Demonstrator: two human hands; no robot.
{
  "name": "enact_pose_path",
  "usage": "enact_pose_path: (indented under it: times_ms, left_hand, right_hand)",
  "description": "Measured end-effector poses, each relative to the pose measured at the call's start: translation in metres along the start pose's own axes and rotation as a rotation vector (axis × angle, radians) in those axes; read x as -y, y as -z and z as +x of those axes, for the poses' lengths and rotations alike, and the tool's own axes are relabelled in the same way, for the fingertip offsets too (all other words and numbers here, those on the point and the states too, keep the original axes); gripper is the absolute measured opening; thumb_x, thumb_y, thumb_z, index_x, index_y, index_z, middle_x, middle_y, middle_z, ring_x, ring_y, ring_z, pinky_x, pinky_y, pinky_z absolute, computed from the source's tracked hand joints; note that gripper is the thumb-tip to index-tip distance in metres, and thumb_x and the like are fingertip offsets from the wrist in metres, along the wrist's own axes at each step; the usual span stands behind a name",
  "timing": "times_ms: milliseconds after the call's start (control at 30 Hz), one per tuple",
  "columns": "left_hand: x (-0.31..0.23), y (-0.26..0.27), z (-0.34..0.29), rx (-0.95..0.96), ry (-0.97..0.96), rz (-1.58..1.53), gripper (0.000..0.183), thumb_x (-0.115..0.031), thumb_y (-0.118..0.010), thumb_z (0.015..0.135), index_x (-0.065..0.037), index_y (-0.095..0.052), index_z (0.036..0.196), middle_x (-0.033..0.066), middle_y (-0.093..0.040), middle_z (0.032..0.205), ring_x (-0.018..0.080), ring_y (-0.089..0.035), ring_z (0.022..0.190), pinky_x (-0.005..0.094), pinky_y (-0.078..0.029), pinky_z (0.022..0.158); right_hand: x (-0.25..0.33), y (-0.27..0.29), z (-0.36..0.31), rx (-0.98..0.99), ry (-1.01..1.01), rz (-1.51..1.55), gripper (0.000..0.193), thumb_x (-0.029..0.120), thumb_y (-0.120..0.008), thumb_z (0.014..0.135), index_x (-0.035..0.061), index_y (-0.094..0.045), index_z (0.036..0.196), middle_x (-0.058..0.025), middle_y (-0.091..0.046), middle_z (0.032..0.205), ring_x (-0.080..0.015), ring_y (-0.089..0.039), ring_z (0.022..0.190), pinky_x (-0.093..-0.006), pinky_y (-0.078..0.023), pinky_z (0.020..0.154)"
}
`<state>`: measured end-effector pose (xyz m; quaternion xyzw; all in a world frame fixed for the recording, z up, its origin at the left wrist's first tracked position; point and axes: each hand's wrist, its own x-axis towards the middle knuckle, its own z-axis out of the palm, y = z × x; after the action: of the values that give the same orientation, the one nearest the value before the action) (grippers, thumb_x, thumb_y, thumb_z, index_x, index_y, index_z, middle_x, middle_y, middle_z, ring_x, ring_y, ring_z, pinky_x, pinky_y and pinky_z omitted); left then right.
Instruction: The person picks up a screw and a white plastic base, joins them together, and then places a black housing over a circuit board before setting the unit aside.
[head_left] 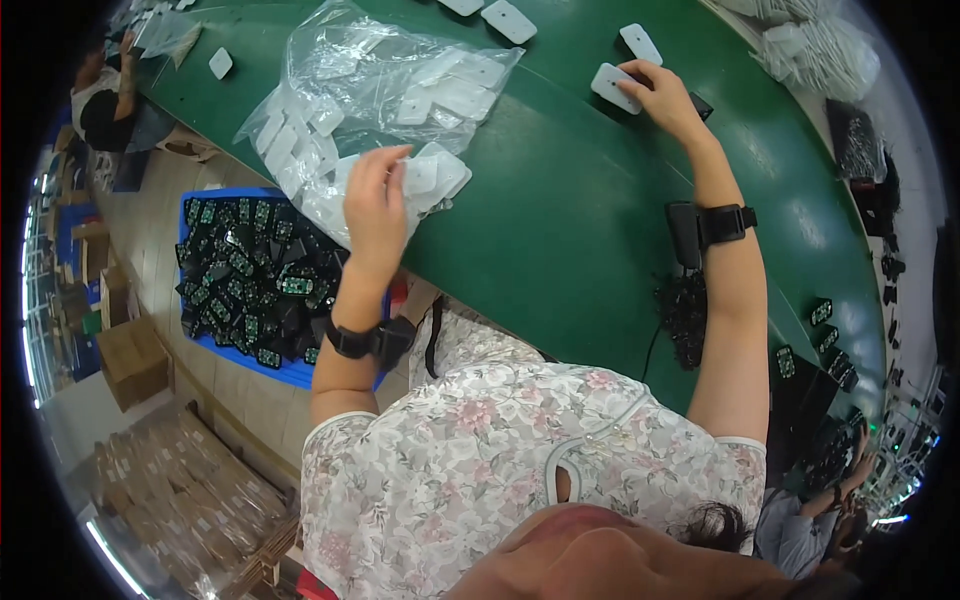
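A large clear plastic bag (345, 75) full of white rounded plastic covers (440, 172) lies on the green table at the left. My left hand (375, 205) is over the bag's near side, thumb and fingers apart, with nothing visible between them. Farther out on the right, my right hand (662, 98) pinches the edge of a flat white plastic cover (612, 88) with a small dark hole in it. Just beyond it lies another white cover (640, 43). Beside my right wrist a small black piece (701, 106) is partly hidden.
Left of the table stands a blue crate (268, 372) heaped with black housings holding green circuit boards. Small black parts (684, 320) are piled by my right forearm. More board units (822, 312) lie at the right. Other people are at the far left and lower right.
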<state>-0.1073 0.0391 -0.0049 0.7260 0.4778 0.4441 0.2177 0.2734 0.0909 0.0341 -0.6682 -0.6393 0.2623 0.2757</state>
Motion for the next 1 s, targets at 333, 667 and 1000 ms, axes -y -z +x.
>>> enact_pose_path:
  times_ms: [333, 667, 1000]
  left_hand:
    - [0.070, -0.042, 0.066, 0.219, -0.353, 0.623, 0.041, -0.023, -0.067, 0.081, 0.000, -0.058, 0.113, 0.0198, -0.060, 0.114, 0.0347, -0.055, 0.105, 0.0438, -0.042, 0.093]
    - [0.049, -0.017, 0.033, 0.079, 0.062, 0.194, 0.023, -0.010, -0.051, 0.094, 0.000, -0.062, 0.112, 0.0163, -0.066, 0.089, 0.0234, -0.063, 0.075, 0.0315, -0.049, 0.070]
    - [-0.045, -0.054, -0.018, 0.415, 0.408, -0.614, 0.028, -0.005, -0.051, 0.095, 0.002, -0.054, 0.122, 0.0095, -0.063, 0.089, 0.0099, -0.058, 0.063, 0.0196, -0.046, 0.053]
  right_hand:
    - [0.012, 0.024, -0.066, -0.395, 0.179, -0.302, 0.024, 0.017, -0.064, 0.086, 0.0072, -0.065, 0.109, -0.0055, -0.064, 0.097, -0.0164, -0.058, 0.085, -0.0284, -0.047, 0.078]
    - [-0.035, 0.035, -0.184, -0.328, -0.214, -0.375, 0.015, 0.011, -0.064, 0.084, 0.0052, -0.066, 0.097, -0.0055, -0.063, 0.088, -0.0181, -0.058, 0.076, -0.0297, -0.047, 0.070]
    - [-0.053, 0.022, -0.173, -0.298, -0.084, -0.476, 0.009, 0.010, -0.059, 0.085, 0.0063, -0.062, 0.093, -0.0076, -0.059, 0.087, -0.0274, -0.057, 0.085, -0.0360, -0.047, 0.074]
